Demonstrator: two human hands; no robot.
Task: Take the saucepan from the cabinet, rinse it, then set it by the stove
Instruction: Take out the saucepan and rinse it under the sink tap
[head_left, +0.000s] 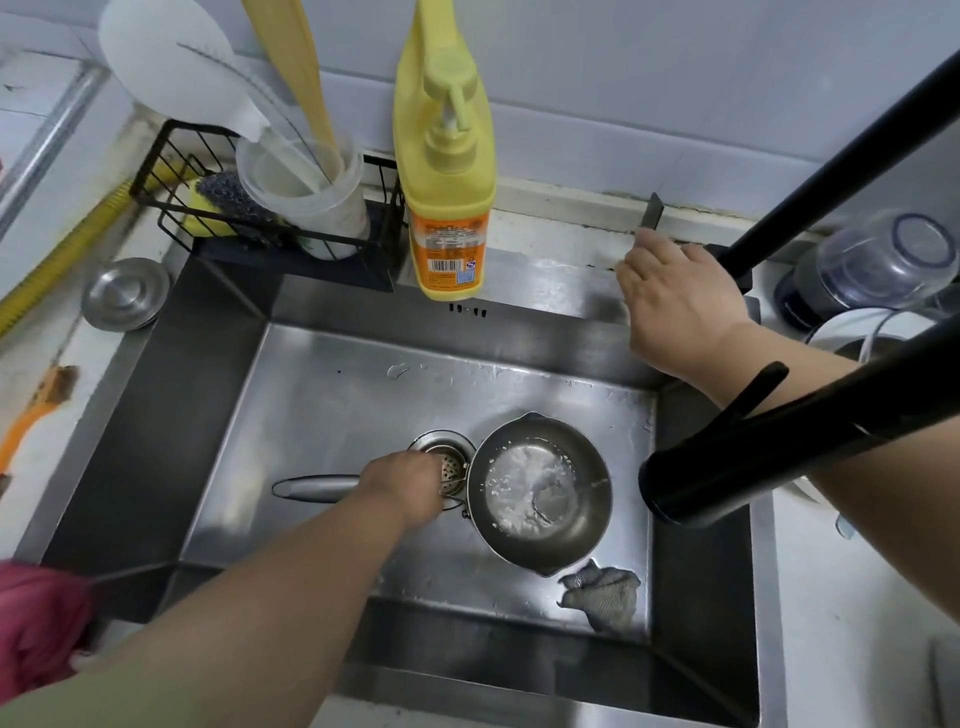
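The left hand (408, 486) is gripping the handle (314, 488) of the saucepan (540, 493), fingers curled round it. The saucepan is sitting low in the sink (332, 405), right beside the drain (444, 457), and water is splashing inside it. A grey cloth (602, 597) is lying near the pan. The black tap (753, 447) is reaching over the sink. Farther back, the right hand (680, 301) is resting on the tap lever (652, 213), fingers bent over it. A yellow soap bottle (447, 171) is standing behind the sink.
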